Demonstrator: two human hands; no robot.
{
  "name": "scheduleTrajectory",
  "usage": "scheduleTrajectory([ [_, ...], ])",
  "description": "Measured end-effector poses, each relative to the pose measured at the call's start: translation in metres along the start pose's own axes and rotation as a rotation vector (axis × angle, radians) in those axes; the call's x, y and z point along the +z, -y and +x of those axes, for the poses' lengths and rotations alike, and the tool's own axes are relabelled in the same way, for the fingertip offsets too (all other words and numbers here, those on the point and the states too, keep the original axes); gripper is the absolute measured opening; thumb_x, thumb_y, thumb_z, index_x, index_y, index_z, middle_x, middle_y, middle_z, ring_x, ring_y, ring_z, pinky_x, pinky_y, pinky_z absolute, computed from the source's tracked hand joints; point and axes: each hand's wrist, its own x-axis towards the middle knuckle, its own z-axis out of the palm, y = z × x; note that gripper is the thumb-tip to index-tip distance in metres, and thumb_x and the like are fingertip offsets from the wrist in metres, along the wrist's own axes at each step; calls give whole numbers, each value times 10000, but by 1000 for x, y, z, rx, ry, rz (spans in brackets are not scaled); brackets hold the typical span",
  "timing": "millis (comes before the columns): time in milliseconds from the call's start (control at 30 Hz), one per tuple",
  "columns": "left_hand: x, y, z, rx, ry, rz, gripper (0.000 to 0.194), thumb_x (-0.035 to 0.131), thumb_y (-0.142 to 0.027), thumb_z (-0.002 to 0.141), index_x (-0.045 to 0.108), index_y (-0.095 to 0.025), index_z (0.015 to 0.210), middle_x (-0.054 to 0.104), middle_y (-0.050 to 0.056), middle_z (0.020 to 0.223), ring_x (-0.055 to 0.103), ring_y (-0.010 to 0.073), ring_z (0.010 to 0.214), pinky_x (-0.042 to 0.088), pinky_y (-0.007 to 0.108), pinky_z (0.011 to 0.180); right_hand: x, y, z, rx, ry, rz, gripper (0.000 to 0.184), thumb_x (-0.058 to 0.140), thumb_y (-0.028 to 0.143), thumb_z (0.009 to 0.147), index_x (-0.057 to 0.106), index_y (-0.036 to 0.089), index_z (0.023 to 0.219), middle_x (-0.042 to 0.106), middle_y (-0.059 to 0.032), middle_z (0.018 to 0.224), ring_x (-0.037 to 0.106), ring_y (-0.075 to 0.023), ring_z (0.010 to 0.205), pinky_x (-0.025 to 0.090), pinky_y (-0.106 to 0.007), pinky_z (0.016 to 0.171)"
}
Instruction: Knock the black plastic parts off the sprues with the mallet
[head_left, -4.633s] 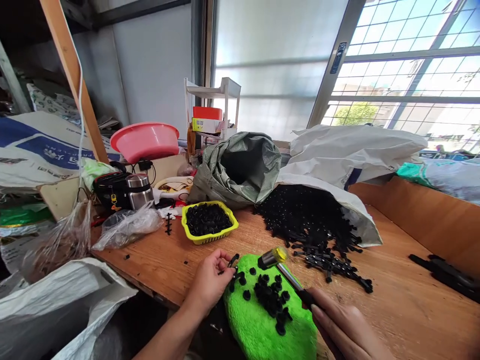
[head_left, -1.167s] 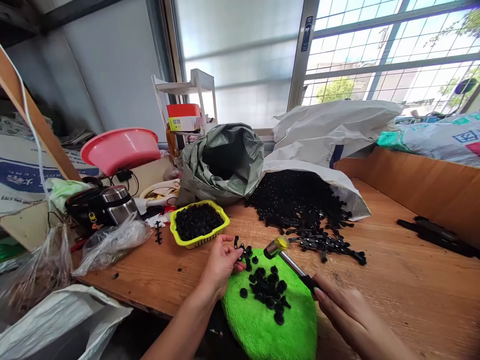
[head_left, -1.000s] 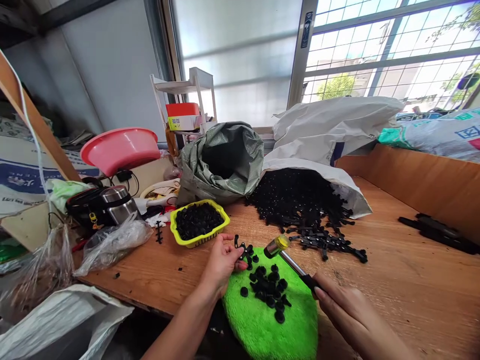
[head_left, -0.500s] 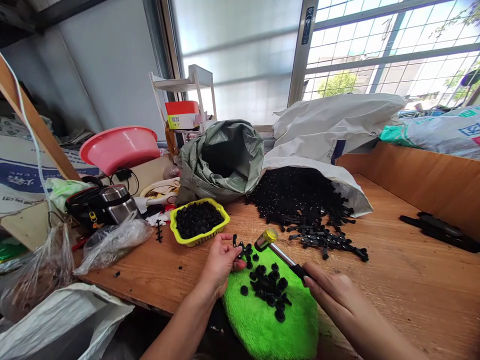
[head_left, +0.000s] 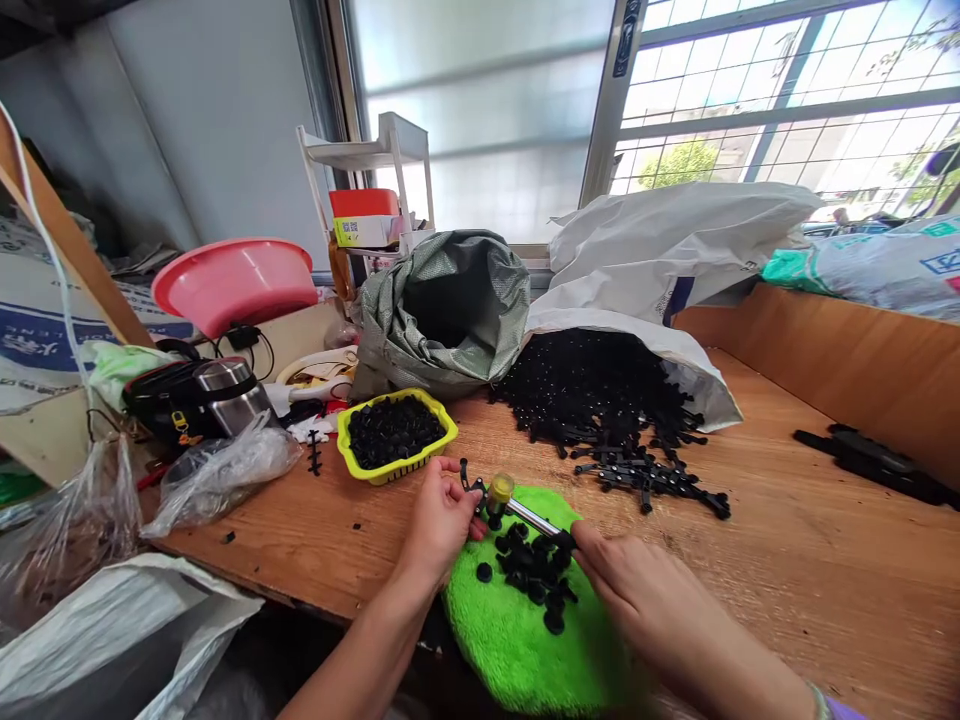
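Note:
My left hand [head_left: 437,520] pinches a black plastic strip of parts [head_left: 471,483] at the far left edge of a green fuzzy pad [head_left: 517,650]. My right hand [head_left: 630,585] grips the handle of a small hammer [head_left: 517,508]; its yellow-tipped head rests down on the strip beside my left fingers. Several loose black caps [head_left: 532,578] lie in a cluster on the pad between my hands.
A yellow tray [head_left: 396,434] full of black caps sits just beyond my left hand. A white sack [head_left: 675,290] spills a heap of black strips [head_left: 600,400] onto the wooden table [head_left: 787,560]. A green woven bag [head_left: 442,310], pink basin [head_left: 232,285] and plastic bags [head_left: 217,470] crowd the left.
The hammer head has swung down and left from above the pad onto the strip in my left fingers; my right hand moved left with it. The left hand stayed put.

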Motion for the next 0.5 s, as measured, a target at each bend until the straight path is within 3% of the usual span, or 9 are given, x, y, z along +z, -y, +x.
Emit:
scheduleTrajectory([
  [167,-1,2,1,29,-21,55,380,610,-263,600,350,-205,871,394,-136,501,453,65,302,237,120,275,-2,1,1,9,-6,-39,338,138,326,911,450,196,889,566,-73,682,554,-246,647,289,-295,542],
  [300,-3,4,2,27,-6,91,379,619,-258,611,355,-204,878,393,-133,493,450,65,299,223,117,279,0,0,0,18,66,-75,271,226,281,882,465,200,785,560,-79,634,559,-267,604,252,-299,514],
  [433,-3,4,3,26,-12,93,387,637,-272,616,358,-201,874,399,-130,494,454,67,303,231,121,289,3,1,1,28,48,-70,320,182,288,908,485,184,904,579,-90,701,564,-269,661,259,-297,528],
  [500,-3,5,3,17,-9,90,409,657,-283,605,356,-203,869,400,-132,488,450,71,300,224,126,290,5,3,2,23,55,-59,306,201,259,889,496,181,864,568,-90,662,556,-265,612,237,-295,505],
])
